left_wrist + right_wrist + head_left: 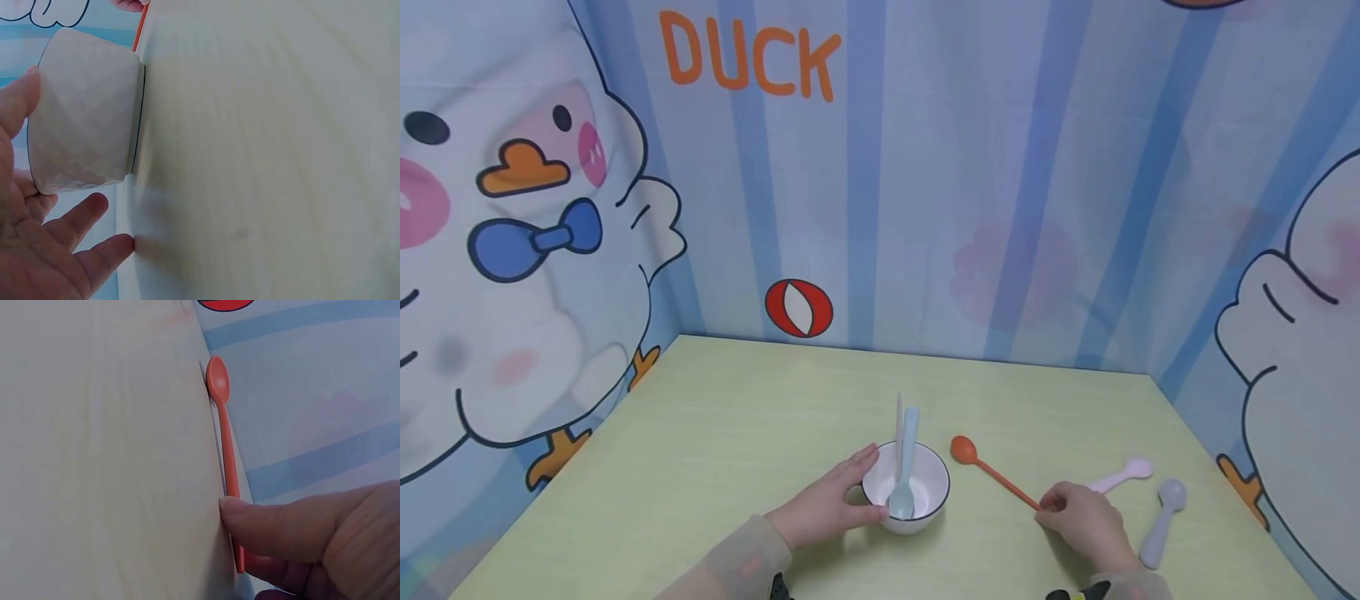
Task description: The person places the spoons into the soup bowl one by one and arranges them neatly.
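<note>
While left hand (pixel 835 502) grips white bowl (pixel 87 115) — fingers round side — right hand (pixel 1084 523) pinches orange spoon (pixel 228 437), fingers clamped on handle.

The left grip (pixel 831 507) and right grip (pixel 1086 521) are bare, emerging from sheer, pale greyish-beige sleeves (pixel 1138 587). The left sleeve (pixel 747 546) shows a faint pinkish patch. A black piece (pixel 780 588) adjoins it; a black-and-yellow piece (pixel 1095 591) adjoins the other.

The white bowl (pixel 87 112) is edged in black, patterned with facets. A light-blue spoon (pixel 907 462), an orange spoon (pixel 227 444), a pink spoon (pixel 1122 475) and a lavender spoon (pixel 1162 523) are seen. The table (pixel 737 417) is coloured yellow-green; the backdrop (pixel 925 167) is striped in blues.
</note>
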Tool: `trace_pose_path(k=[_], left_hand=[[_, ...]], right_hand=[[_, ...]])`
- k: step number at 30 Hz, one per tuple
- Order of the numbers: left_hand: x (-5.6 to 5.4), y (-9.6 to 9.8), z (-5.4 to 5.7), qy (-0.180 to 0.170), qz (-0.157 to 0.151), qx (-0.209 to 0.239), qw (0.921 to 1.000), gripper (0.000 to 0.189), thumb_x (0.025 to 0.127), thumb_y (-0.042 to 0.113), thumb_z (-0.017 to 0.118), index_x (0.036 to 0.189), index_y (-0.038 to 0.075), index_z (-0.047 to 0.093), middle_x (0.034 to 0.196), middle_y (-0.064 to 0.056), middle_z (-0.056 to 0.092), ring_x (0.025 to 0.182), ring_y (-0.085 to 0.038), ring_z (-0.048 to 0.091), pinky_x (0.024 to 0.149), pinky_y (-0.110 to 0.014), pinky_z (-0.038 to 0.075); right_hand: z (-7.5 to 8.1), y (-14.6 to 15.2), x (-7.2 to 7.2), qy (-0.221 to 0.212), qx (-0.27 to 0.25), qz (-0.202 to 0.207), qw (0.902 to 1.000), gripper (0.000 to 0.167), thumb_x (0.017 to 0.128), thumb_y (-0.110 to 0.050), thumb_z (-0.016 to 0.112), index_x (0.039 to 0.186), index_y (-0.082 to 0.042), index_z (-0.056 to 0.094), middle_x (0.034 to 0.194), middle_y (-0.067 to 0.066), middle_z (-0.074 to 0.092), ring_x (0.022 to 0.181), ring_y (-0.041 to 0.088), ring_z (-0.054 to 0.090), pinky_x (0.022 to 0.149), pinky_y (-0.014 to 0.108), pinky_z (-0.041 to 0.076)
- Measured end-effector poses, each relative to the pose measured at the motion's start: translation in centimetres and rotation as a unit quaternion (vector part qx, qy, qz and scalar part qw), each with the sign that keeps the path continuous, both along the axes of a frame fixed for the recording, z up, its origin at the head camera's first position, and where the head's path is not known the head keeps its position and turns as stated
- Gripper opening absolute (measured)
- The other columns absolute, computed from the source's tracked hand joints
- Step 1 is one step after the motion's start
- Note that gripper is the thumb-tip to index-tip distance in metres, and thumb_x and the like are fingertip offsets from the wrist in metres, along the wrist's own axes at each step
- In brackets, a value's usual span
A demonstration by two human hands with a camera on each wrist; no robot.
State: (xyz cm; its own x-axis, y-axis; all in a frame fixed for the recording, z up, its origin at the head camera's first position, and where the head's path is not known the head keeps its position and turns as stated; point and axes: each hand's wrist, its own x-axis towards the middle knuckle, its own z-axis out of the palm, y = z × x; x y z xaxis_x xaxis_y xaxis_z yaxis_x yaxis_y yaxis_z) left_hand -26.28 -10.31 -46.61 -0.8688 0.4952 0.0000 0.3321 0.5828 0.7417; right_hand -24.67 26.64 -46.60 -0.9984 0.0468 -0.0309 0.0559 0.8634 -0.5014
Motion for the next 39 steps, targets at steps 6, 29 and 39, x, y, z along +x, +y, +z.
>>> trace_pose_path(k=[6,29,39], left_hand=[[0.0,0.0,0.0,0.002,-0.001,-0.002,1.0,0.09,0.085,0.049,0.068,0.153,0.011,0.024,0.16,-0.001,0.018,0.146,-0.027,0.015,0.113,-0.052,0.02],[0.1,0.0,0.1,0.005,-0.001,0.003,1.0,0.089,0.085,0.048,0.069,0.153,0.01,0.025,0.16,-0.001,0.018,0.145,-0.026,0.016,0.113,-0.052,0.021],[0.1,0.0,0.1,0.003,0.0,0.002,1.0,0.09,0.085,0.05,0.069,0.153,0.01,0.025,0.16,-0.001,0.018,0.145,-0.026,0.016,0.113,-0.052,0.021]], right_hand=[[-0.3,0.1,-0.2,-0.014,-0.017,-0.01,0.9997,0.013,0.08,-0.021,0.075,0.088,-0.013,0.068,0.08,-0.005,0.063,0.074,0.013,0.054,0.069,0.036,0.04],[-0.8,-0.9,-0.6,-0.014,-0.033,-0.033,0.9988,0.011,0.084,-0.021,0.072,0.083,-0.011,0.066,0.077,-0.002,0.061,0.072,0.017,0.053,0.063,0.032,0.038],[-0.6,-0.9,-0.6,0.011,-0.008,-0.03,0.9995,0.008,0.085,-0.017,0.07,0.082,-0.012,0.065,0.077,-0.001,0.062,0.073,0.018,0.054,0.065,0.035,0.039]])
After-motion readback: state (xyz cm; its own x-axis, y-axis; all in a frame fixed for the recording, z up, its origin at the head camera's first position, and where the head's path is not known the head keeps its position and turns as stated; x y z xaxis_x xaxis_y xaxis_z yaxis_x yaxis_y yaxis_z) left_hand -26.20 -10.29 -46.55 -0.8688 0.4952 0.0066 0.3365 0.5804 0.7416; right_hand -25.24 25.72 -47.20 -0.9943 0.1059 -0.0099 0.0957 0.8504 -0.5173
